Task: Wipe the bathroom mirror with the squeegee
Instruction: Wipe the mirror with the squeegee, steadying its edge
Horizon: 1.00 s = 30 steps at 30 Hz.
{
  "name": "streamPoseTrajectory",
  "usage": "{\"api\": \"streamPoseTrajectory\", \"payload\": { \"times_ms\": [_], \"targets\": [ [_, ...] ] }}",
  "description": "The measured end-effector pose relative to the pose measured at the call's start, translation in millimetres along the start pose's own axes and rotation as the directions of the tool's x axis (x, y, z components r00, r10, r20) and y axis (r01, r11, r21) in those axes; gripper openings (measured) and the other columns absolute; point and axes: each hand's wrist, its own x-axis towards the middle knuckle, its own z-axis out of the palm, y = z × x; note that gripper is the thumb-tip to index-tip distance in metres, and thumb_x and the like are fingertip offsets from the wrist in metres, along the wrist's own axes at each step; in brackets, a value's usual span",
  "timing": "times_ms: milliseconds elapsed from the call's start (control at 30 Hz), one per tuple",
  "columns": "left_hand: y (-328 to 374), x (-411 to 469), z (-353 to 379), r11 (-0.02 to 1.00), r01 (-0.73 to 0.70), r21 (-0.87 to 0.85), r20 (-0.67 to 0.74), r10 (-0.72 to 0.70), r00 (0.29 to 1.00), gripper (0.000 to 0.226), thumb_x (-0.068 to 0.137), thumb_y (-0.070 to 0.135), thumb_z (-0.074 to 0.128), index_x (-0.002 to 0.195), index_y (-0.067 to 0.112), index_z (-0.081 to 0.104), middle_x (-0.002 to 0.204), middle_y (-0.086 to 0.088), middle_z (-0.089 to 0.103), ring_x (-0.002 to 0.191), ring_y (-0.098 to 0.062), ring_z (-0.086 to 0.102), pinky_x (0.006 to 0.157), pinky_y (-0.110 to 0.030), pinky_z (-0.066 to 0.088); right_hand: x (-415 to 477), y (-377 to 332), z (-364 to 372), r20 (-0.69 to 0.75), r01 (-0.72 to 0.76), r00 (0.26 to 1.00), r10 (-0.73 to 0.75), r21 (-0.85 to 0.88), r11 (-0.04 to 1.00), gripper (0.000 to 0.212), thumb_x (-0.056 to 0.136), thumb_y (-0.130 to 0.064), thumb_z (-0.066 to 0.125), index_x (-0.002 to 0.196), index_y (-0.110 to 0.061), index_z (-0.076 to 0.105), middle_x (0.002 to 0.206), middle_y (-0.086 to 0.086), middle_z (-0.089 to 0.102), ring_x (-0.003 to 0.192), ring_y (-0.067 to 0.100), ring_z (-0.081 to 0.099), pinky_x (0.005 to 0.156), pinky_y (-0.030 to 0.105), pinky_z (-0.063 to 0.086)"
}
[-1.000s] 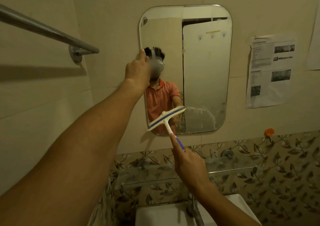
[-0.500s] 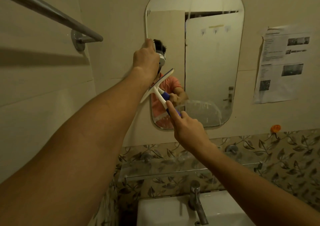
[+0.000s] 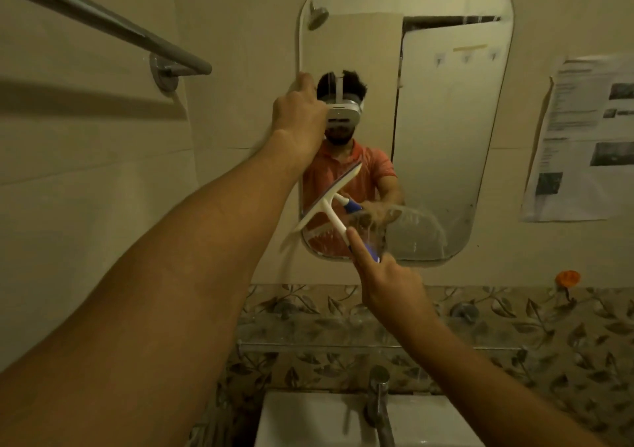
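A rounded rectangular mirror [image 3: 446,120] hangs on the beige wall. Soapy streaks cover its lower part. My right hand [image 3: 384,278] grips the blue-and-white handle of a white squeegee [image 3: 326,203], index finger stretched along the stem. The blade is tilted and lies against the mirror's lower left corner, reaching past the left edge. My left hand [image 3: 300,117] presses on the mirror's left edge at mid height, fingers curled around the rim. The mirror reflects a person in an orange shirt.
A metal towel bar [image 3: 103,24] juts from the left wall at upper left. Printed paper sheets [image 3: 583,137] hang right of the mirror. Below are a glass shelf [image 3: 377,340], a chrome tap [image 3: 379,402], a white basin [image 3: 308,422] and an orange hook [image 3: 567,278].
The squeegee went up from the mirror's bottom edge toward my left hand, then came down again along the left side. My left hand stayed on the mirror's edge.
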Motion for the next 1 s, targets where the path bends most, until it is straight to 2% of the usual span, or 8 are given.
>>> {"api": "streamPoseTrajectory", "payload": {
  "times_ms": [167,300,500,667,767,867,933,1000],
  "targets": [
    [2,-5,-4,0.998,0.069,-0.011,0.068,-0.068,0.995,0.05,0.08,0.028,0.082,0.122,0.007,0.064,0.141,-0.015,0.035,0.084,-0.028,0.057,0.062,-0.035,0.041,-16,16,7,0.047,0.027,0.999,-0.025,-0.032,0.999,0.097,0.101,-0.023,0.058,0.158,-0.037,-0.018,0.077,0.002,0.046,0.046,0.007,0.032,0.044,0.024,0.03],
    [4,-3,-3,0.997,0.076,-0.001,0.084,-0.075,0.994,0.05,0.077,0.026,0.085,0.119,0.011,0.064,0.141,-0.014,0.036,0.086,-0.03,0.06,0.059,-0.035,0.039,-34,31,15,0.097,0.049,0.994,-0.046,-0.035,0.998,0.098,0.102,-0.021,0.053,0.154,-0.037,-0.029,0.08,0.002,0.047,0.051,0.01,0.042,0.049,0.025,0.042],
    [3,-1,-1,0.995,0.093,0.02,0.054,-0.094,0.994,0.053,0.084,0.022,0.08,0.13,0.005,0.058,0.143,-0.012,0.033,0.088,-0.029,0.061,0.06,-0.035,0.04,-54,44,20,0.17,0.027,0.985,-0.017,-0.053,0.998,0.104,0.104,-0.024,0.052,0.144,-0.039,-0.043,0.092,0.003,0.049,0.058,0.009,0.046,0.056,0.021,0.041],
    [3,-2,-4,0.997,0.075,-0.01,0.056,-0.074,0.996,0.043,0.083,0.022,0.079,0.121,0.006,0.065,0.141,-0.013,0.036,0.086,-0.028,0.06,0.06,-0.034,0.041,-58,47,3,0.178,0.032,0.984,-0.024,-0.046,0.998,0.102,0.104,-0.028,0.055,0.149,-0.042,-0.036,0.089,0.0,0.049,0.052,0.005,0.038,0.052,0.018,0.034],
    [0,-2,-1,0.998,0.06,-0.01,0.045,-0.06,0.997,0.041,0.084,0.023,0.077,0.119,0.005,0.066,0.14,-0.013,0.036,0.085,-0.028,0.06,0.061,-0.035,0.047,-49,51,-12,0.073,0.053,0.996,-0.055,0.034,0.998,0.091,0.1,-0.027,0.062,0.161,-0.034,-0.005,0.071,-0.004,0.047,0.043,0.005,0.03,0.044,0.014,0.019],
    [-2,-2,-1,0.999,0.043,-0.033,0.039,-0.042,0.998,0.046,0.081,0.018,0.079,0.121,0.004,0.063,0.133,-0.012,0.039,0.086,-0.027,0.058,0.065,-0.035,0.051,-29,52,-28,-0.072,0.079,0.995,-0.072,0.093,0.993,0.066,0.105,-0.037,0.042,0.162,-0.03,0.01,0.066,-0.003,0.049,0.041,0.006,0.034,0.042,0.014,0.018],
    [-2,-2,-2,0.999,0.034,-0.026,0.033,-0.033,0.999,0.045,0.082,0.018,0.079,0.121,0.003,0.063,0.131,-0.012,0.039,0.079,-0.023,0.05,0.062,-0.032,0.045,-12,47,-38,-0.118,0.051,0.992,-0.043,0.062,0.997,0.061,0.106,-0.044,0.027,0.163,-0.032,0.01,0.069,-0.001,0.047,0.042,0.007,0.035,0.041,0.018,0.022],
    [-3,-2,-1,0.999,0.027,-0.032,0.022,-0.026,0.999,0.043,0.084,0.018,0.077,0.122,0.003,0.063,0.132,-0.011,0.038,0.078,-0.021,0.047,0.063,-0.031,0.045,2,42,-41,-0.156,0.031,0.987,-0.026,0.03,0.999,0.06,0.106,-0.045,0.026,0.163,-0.031,0.013,0.068,-0.001,0.044,0.042,0.003,0.029,0.041,0.017,0.018]
  ]
}}
